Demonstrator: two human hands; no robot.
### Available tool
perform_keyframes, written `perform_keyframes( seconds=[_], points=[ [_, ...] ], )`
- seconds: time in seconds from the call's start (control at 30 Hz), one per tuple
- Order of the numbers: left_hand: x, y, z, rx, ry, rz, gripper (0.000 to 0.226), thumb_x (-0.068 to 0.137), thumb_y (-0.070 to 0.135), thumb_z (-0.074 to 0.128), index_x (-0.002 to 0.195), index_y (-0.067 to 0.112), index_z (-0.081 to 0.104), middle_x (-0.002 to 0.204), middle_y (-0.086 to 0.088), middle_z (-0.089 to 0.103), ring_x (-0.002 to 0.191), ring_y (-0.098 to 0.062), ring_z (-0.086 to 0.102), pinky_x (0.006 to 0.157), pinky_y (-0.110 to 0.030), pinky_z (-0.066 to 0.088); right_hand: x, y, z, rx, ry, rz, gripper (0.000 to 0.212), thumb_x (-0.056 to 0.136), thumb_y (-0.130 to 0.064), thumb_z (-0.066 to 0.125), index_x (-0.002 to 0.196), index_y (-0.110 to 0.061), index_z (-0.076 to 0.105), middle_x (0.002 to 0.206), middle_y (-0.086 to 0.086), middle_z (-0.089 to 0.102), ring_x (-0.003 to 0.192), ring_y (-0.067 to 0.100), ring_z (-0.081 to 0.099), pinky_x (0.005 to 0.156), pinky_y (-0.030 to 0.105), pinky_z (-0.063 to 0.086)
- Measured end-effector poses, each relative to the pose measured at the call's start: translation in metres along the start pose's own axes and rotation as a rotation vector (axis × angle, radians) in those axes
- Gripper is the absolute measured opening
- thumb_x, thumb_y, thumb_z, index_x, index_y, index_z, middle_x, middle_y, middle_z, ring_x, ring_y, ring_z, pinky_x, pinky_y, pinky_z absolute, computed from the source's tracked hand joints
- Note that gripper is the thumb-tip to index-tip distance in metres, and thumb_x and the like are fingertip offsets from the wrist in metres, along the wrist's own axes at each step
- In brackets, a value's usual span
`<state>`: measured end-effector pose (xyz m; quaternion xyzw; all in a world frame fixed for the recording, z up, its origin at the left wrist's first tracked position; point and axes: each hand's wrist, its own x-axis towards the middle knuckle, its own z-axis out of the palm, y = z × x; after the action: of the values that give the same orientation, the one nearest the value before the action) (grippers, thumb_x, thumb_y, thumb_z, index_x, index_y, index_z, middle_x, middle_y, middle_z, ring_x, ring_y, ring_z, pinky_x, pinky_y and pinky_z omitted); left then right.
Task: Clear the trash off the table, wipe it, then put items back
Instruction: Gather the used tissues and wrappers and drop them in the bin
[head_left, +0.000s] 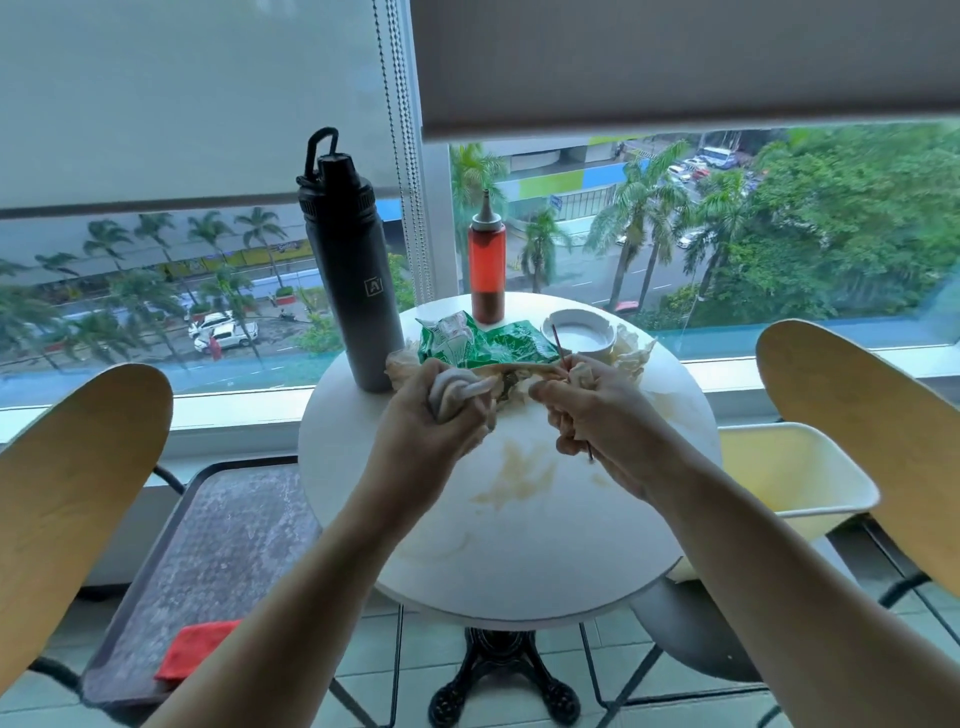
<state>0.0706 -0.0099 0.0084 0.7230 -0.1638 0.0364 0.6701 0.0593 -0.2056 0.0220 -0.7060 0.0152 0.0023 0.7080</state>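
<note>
A round white table (519, 551) carries brownish stains near its middle. My left hand (436, 415) grips a crumpled grey-white tissue (457, 392). My right hand (592, 415) holds a thin red stick (562, 351) together with a bit of crumpled tissue. Just beyond both hands lies a green snack wrapper (493, 345), with more crumpled tissues (631, 345) beside it. A white ashtray (582, 332), a black water bottle (350, 291) and a red sauce bottle (487, 265) stand at the far side of the table.
Two wooden chair backs (67, 493) (872, 426) flank the table. A red cloth (195, 652) lies on the grey seat at the left. A cream plastic bin (800, 473) sits on the right. A window with blinds rises behind the table.
</note>
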Motion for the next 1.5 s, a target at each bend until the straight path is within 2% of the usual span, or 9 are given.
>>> perform_keyframes(
  seconds=[0.13,0.23,0.5,0.83,0.97,1.1,1.2,1.33,1.5],
  points=[
    [-0.002,0.006,0.016,-0.143,-0.032,-0.013,0.019,0.095,-0.005,0.059,0.106,0.011,0.056,0.089,-0.006,0.070,0.084,-0.029,0.073,0.079,-0.056,0.060,-0.009,0.006,-0.010,-0.059,0.021,0.061,0.012,0.092,-0.011,0.068,0.089,-0.011,0.057,0.061,0.003,0.047,0.053,0.014,0.044,0.046,0.025,0.042],
    [0.000,0.006,0.032,-0.179,-0.101,-0.044,0.040,0.095,0.000,0.058,0.123,0.027,0.063,0.096,-0.009,0.071,0.084,-0.029,0.071,0.078,-0.049,0.060,-0.018,0.011,-0.024,-0.062,0.045,0.079,0.010,0.094,-0.013,0.065,0.091,-0.011,0.056,0.064,0.003,0.045,0.053,0.013,0.043,0.045,0.025,0.042],
    [0.008,0.015,0.108,-0.166,-0.185,-0.015,0.002,0.093,0.019,0.066,0.093,0.017,0.067,0.083,-0.014,0.065,0.074,-0.022,0.060,0.065,-0.038,0.049,-0.035,0.013,-0.086,-0.102,0.082,0.100,0.022,0.095,-0.027,0.068,0.094,-0.007,0.060,0.068,0.005,0.042,0.056,0.013,0.040,0.047,0.024,0.042],
    [0.024,0.029,0.255,-0.123,-0.083,0.027,0.013,0.089,0.012,0.071,0.100,0.012,0.065,0.083,0.002,0.068,0.075,-0.007,0.063,0.068,-0.022,0.051,-0.040,0.015,-0.222,-0.134,0.176,0.017,0.018,0.094,-0.011,0.063,0.076,-0.015,0.061,0.061,0.004,0.041,0.051,0.016,0.038,0.045,0.029,0.038],
    [0.029,0.023,0.309,-0.127,-0.053,-0.008,0.017,0.084,0.018,0.070,0.101,0.015,0.069,0.084,0.004,0.071,0.076,-0.005,0.064,0.070,-0.017,0.052,-0.036,0.027,-0.276,-0.225,0.228,0.009,0.021,0.094,-0.021,0.067,0.080,-0.009,0.058,0.056,0.008,0.044,0.046,0.019,0.041,0.046,0.030,0.040],
    [0.032,0.002,0.353,-0.057,-0.053,-0.031,0.002,0.086,0.025,0.071,0.087,0.024,0.069,0.074,0.008,0.068,0.068,-0.008,0.061,0.066,-0.022,0.049,-0.029,0.046,-0.320,-0.317,0.238,0.038,0.037,0.097,-0.025,0.058,0.087,0.011,0.056,0.061,0.014,0.047,0.049,0.021,0.045,0.055,0.039,0.042],
    [0.033,-0.021,0.376,-0.031,-0.065,-0.082,0.019,0.090,0.037,0.074,0.090,0.020,0.067,0.073,0.007,0.065,0.066,-0.010,0.058,0.064,-0.032,0.049,-0.024,0.065,-0.345,-0.393,0.229,0.063,0.047,0.097,-0.027,0.055,0.089,0.019,0.052,0.061,0.017,0.048,0.052,0.023,0.047,0.057,0.040,0.041],
    [0.034,-0.048,0.397,0.000,-0.076,-0.250,0.042,0.090,0.059,0.065,0.096,0.018,0.062,0.075,0.006,0.065,0.063,-0.007,0.057,0.061,-0.028,0.048,-0.012,0.095,-0.365,-0.521,0.192,0.151,0.046,0.095,-0.047,0.053,0.093,-0.002,0.061,0.071,0.008,0.059,0.064,0.024,0.056,0.067,0.046,0.051],
    [0.036,-0.089,0.414,0.070,-0.067,-0.449,0.043,0.105,0.050,0.037,0.102,0.012,0.057,0.088,-0.002,0.065,0.080,-0.015,0.060,0.073,-0.027,0.048,0.004,0.132,-0.372,-0.651,0.092,0.245,0.022,0.099,-0.039,0.048,0.099,-0.021,0.060,0.092,0.001,0.065,0.085,0.022,0.061,0.074,0.039,0.048]
  ],
)
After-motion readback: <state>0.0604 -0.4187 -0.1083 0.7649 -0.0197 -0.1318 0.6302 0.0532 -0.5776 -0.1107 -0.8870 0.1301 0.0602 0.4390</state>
